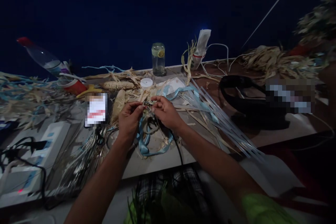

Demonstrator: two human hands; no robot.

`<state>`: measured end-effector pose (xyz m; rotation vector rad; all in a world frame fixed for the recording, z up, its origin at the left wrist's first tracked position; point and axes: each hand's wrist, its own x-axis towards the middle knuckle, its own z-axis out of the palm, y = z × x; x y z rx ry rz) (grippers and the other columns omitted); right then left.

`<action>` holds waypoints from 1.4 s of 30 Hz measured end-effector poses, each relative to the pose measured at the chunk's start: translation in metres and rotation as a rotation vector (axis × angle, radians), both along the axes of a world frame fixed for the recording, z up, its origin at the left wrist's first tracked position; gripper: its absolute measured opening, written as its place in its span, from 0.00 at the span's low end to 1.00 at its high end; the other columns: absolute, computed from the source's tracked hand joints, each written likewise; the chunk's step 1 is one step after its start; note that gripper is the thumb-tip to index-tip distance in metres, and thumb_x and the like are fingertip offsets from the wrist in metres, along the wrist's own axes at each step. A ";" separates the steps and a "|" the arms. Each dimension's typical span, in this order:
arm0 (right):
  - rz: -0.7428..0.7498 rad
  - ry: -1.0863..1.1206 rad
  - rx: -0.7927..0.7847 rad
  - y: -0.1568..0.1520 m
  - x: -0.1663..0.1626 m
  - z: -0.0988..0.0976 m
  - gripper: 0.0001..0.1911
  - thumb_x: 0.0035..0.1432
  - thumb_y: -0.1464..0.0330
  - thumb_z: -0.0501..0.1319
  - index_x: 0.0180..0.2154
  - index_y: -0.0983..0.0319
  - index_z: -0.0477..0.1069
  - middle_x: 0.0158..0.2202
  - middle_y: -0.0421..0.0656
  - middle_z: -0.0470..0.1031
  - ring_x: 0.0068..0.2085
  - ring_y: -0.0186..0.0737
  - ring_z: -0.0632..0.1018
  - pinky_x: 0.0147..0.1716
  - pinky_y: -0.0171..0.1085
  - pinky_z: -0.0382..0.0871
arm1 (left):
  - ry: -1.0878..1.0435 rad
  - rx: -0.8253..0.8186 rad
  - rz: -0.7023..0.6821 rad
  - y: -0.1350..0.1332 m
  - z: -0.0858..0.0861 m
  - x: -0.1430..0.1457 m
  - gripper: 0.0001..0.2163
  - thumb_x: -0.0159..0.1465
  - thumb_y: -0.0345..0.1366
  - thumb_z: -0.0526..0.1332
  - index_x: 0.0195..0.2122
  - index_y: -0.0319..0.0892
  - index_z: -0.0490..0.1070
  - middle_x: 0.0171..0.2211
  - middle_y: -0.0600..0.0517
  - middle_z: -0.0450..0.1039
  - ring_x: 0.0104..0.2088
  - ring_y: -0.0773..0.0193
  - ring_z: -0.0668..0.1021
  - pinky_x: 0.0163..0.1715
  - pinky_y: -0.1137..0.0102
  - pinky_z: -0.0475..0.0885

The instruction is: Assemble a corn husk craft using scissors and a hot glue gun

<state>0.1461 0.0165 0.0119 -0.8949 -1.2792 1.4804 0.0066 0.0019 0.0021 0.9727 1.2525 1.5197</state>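
both hands meet above the middle of the cluttered grey surface [157, 162]. the left hand [129, 118] is closed to a pinch, thumb and forefinger tips on a small dark piece [148, 104]. the right hand [166, 112] pinches the same piece from the other side, its other fingers curled in. the piece is too small to tell its material. a light blue ribbon [145, 143] hangs in loops just below it onto the surface. pale dry corn husks [136, 94] and a dried corn cob [117, 85] lie behind the hands, a round white lid [146, 82] and a clear glass jar [158, 59] further back. long clear plastic strips [223, 122] fan out to the right.
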 end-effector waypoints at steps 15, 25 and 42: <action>0.094 -0.034 -0.013 -0.007 -0.013 0.000 0.26 0.45 0.74 0.59 0.49 0.61 0.58 0.27 0.35 0.64 0.24 0.26 0.65 0.23 0.28 0.60 | -0.085 0.151 0.030 0.001 -0.004 0.000 0.09 0.48 0.33 0.67 0.31 0.40 0.70 0.26 0.54 0.73 0.24 0.72 0.73 0.23 0.78 0.64; -0.027 -0.201 0.258 -0.001 0.000 -0.003 0.10 0.53 0.64 0.57 0.29 0.64 0.71 0.25 0.39 0.67 0.29 0.32 0.68 0.30 0.32 0.62 | -0.242 0.120 0.027 0.005 0.001 -0.003 0.10 0.47 0.32 0.68 0.30 0.41 0.70 0.24 0.54 0.74 0.23 0.73 0.73 0.22 0.78 0.63; -0.080 -0.452 0.440 -0.007 -0.009 -0.002 0.05 0.50 0.71 0.59 0.24 0.64 0.69 0.25 0.38 0.66 0.30 0.31 0.69 0.31 0.31 0.61 | -0.081 0.096 0.039 0.003 -0.003 0.001 0.11 0.47 0.35 0.67 0.31 0.40 0.70 0.26 0.54 0.73 0.28 0.69 0.75 0.29 0.74 0.68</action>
